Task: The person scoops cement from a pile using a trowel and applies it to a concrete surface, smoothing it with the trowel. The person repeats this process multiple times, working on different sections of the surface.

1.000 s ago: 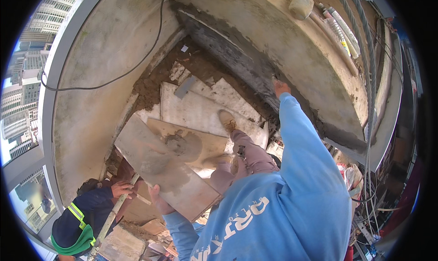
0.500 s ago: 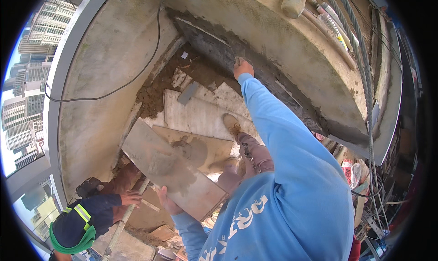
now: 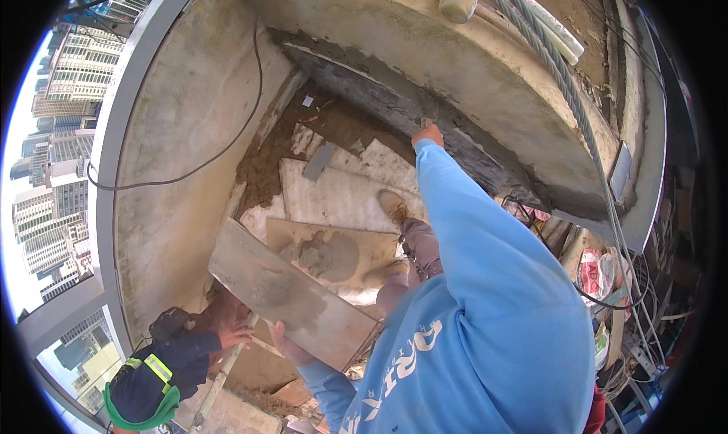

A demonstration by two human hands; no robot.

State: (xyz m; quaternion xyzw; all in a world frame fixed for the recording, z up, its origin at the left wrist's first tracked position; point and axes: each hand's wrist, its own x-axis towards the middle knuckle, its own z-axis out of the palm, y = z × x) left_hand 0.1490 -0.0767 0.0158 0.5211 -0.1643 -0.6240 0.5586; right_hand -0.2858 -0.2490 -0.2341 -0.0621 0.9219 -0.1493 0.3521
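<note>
My right hand (image 3: 428,134) is closed around what looks like a trowel (image 3: 425,121), held against the dark, freshly coated band (image 3: 364,81) low on the curved wall. The blade is hard to make out against the grey coating. Lower down, my left hand (image 3: 290,348) grips the near edge of a flat rectangular board (image 3: 292,294), which lies tilted across my front with a damp grey smear of mortar on it. Just beyond the board, a heap of wet mortar (image 3: 330,256) rests on a brown sheet (image 3: 371,246) on the ground.
At lower left a co-worker in a dark top and green headwear (image 3: 144,392) reaches toward a long pole (image 3: 216,385). Pale boards (image 3: 341,195) cover the soil by my boot (image 3: 393,205). A mallet (image 3: 459,0) and steel cables (image 3: 561,78) lie on the wall top; a black cable (image 3: 205,167) hangs left.
My right hand has moved right along the coated band of the wall. The view has shifted, and more of the mortar heap shows beyond the board. My left hand keeps its grip.
</note>
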